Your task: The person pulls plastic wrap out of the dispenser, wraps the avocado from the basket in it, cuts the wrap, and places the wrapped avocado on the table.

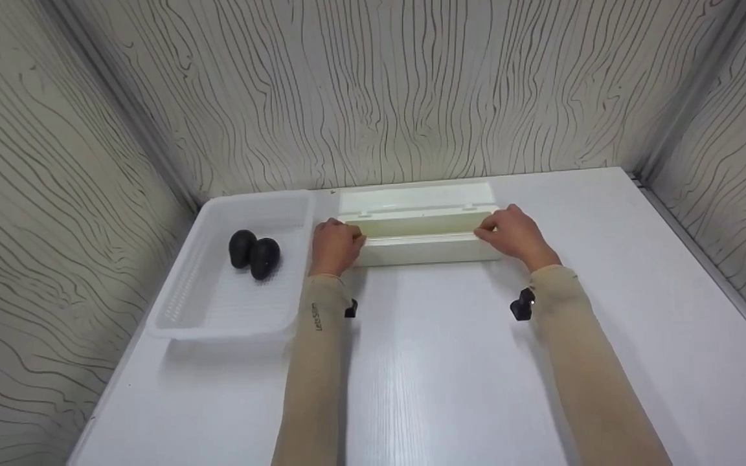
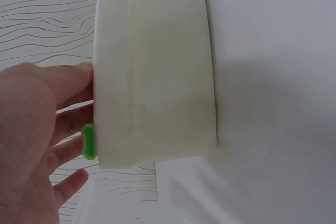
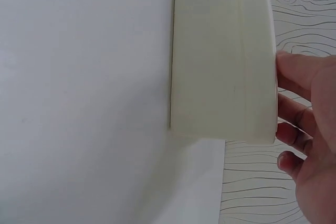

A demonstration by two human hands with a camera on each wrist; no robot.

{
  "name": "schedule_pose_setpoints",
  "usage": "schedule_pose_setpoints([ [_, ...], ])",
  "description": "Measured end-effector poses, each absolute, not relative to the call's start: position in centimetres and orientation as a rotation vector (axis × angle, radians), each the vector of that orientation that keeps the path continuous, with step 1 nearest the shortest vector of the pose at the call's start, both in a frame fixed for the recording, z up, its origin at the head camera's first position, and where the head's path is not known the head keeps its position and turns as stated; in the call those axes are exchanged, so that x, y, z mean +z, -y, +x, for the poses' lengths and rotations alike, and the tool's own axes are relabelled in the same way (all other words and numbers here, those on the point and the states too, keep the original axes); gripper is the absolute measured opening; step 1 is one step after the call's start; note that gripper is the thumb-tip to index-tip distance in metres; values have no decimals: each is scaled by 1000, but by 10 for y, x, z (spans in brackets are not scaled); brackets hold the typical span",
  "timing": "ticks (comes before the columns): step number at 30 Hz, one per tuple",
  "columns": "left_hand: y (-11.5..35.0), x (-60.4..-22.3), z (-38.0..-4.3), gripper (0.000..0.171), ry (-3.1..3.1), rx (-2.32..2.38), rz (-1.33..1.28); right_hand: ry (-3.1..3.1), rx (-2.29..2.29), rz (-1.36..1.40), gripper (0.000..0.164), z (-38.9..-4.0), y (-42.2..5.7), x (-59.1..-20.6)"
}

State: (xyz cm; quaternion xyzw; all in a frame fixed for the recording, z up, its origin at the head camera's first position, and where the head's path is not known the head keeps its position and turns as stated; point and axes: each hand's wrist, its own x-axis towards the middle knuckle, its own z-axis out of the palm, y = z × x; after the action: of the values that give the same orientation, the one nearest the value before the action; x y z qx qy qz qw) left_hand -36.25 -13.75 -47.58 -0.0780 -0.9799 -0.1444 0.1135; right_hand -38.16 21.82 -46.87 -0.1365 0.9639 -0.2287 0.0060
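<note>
Running this remotely, I have the left hand [image 1: 335, 247] and right hand [image 1: 515, 233] pinching the white box [image 1: 425, 254] at its front rim [image 1: 421, 239] — it sits between the fingers, lid [image 1: 415, 197] open beyond them. Uneven pull from me could skew it — or slip the rim loose.

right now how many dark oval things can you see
2: one dark oval thing in the white basket, the second dark oval thing right beside it, slightly nearer the person. The open box's floor is hidden, so more could be there.
</note>
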Motion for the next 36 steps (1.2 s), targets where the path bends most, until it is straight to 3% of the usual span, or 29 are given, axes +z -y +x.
schedule_pose_setpoints([
  [15,137,-474,-366,14,2830,-402,-218,-3003,-792,-442,21,-388,-218,-460],
  [26,117,-471,-367,44,2979,290,-135,-3239,195,-725,34,-387,-197,-460],
  [31,116,-470,-368,38,3001,258,-90,-3216,192,-699,40,-387,-196,-463],
  [36,118,-473,-370,24,2933,-96,-74,-3167,-146,-523,35,-389,-200,-463],
])
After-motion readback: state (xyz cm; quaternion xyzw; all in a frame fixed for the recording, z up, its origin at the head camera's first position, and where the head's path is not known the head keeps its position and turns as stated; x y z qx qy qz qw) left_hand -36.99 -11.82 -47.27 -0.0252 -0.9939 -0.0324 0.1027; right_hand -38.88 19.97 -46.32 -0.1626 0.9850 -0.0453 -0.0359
